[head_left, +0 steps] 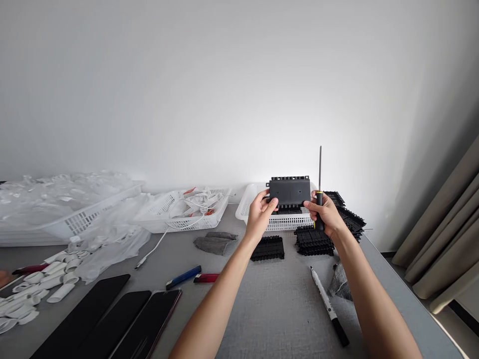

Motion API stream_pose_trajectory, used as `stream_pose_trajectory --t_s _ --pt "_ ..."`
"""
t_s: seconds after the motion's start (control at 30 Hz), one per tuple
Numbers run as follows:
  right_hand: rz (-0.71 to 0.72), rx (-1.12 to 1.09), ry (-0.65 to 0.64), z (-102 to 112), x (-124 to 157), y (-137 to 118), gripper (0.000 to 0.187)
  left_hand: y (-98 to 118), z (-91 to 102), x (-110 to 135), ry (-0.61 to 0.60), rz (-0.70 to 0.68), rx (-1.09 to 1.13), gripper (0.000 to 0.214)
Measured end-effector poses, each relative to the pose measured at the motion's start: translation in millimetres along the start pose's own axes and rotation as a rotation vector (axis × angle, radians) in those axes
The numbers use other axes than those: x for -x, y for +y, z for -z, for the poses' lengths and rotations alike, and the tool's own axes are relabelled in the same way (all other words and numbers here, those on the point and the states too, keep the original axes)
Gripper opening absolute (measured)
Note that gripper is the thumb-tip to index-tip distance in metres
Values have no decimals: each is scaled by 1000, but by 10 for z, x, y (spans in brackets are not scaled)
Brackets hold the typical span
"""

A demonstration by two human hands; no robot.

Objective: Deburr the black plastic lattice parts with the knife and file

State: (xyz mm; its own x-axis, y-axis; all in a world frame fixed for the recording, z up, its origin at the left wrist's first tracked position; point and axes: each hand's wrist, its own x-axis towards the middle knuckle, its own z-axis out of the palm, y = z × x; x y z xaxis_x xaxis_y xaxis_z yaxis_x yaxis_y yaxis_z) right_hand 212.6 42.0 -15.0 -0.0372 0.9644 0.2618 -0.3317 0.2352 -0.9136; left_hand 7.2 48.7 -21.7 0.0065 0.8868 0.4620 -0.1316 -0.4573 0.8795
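Note:
My left hand (261, 212) grips the left end of a flat black plastic housing (289, 191), which has rows of toothed connectors along its top and bottom edges and two small holes in its face. In my right hand (325, 213) stands an upright screwdriver (319, 199) with a black and yellow handle, its shank pointing up. The right thumb also presses on the housing's lower right corner. Behind the housing sits a white plastic basket (245, 204) holding more black parts. Below my hands, a similar black piece (267, 248) lies on the table, beside a stack of them (313, 240).
A black-and-white marker (328, 304) and grey cloths (216, 243) lie on the table (277, 309). Leftward are dark phones (149, 319), a blue cutter (183, 277), white tubes (56, 276), a cable basket (179, 224) and a bin of plastic bags (78, 219). Another person's hand shows far left.

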Motion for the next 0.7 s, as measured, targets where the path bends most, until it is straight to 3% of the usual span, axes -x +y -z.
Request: stream_pose_trajectory --t_s 0.23,0.43,0.57,0.7 --pt "58 152 -43 -20 9 21 45 -46 -32 7 73 36 -64 40" --pt "141 278 75 39 -23 54 43 18 -31 14 -124 52 62 47" --pt "185 490 189 166 -42 1 44 29 -17 8 -82 67 125 44" --pt "182 616 44 320 -30 -110 56 30 16 -12 -26 80 143 46"
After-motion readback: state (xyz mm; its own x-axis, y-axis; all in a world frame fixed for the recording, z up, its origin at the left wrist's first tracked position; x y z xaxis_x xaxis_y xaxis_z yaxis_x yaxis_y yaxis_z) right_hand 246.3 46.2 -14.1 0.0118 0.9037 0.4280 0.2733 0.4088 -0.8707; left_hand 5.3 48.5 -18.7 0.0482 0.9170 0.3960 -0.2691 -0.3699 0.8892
